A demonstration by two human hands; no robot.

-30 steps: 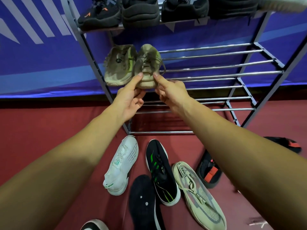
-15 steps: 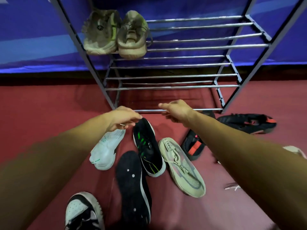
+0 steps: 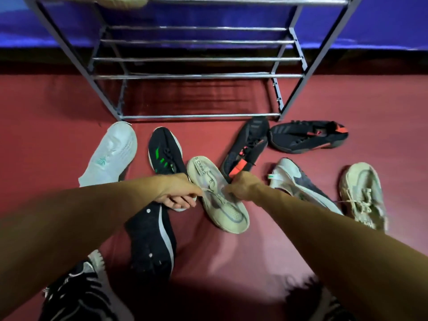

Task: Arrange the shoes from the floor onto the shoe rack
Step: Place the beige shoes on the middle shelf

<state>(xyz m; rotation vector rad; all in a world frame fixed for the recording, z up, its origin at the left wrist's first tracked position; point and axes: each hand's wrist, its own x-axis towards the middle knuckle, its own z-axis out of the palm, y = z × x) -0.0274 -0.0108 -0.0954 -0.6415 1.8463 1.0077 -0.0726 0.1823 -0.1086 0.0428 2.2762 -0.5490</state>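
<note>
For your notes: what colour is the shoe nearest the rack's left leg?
The shoe is white with a teal logo; head view.

One wide-angle head view faces forward and steeply down, close along both forearms. The left hand point(image 3: 178, 193) and right hand point(image 3: 243, 188) meet mid-frame at a beige mesh sneaker point(image 3: 223, 213). Beyond them, a grey metal-bar shoe rack point(image 3: 196, 76) spans the top.

Floor point(image 3: 208, 251): dark red. Backdrop point(image 3: 382, 24): blue-violet. Shoe rack point(image 3: 199, 76): grey frame, silver bars. White shoe point(image 3: 113, 154), teal logo. Black trainer point(image 3: 165, 147), green stripes, white sole edge. Beige shoe point(image 3: 222, 209), grey patches. Black sneaker point(image 3: 250, 144) and black low shoe point(image 3: 305, 137), both with red-orange accents. White-navy shoe point(image 3: 296, 181). Cream shoe point(image 3: 361, 193), greyish panels. Dotted shoe point(image 3: 150, 239): black, white dots, white stripe. Striped shoe point(image 3: 76, 290): black and white.
</note>
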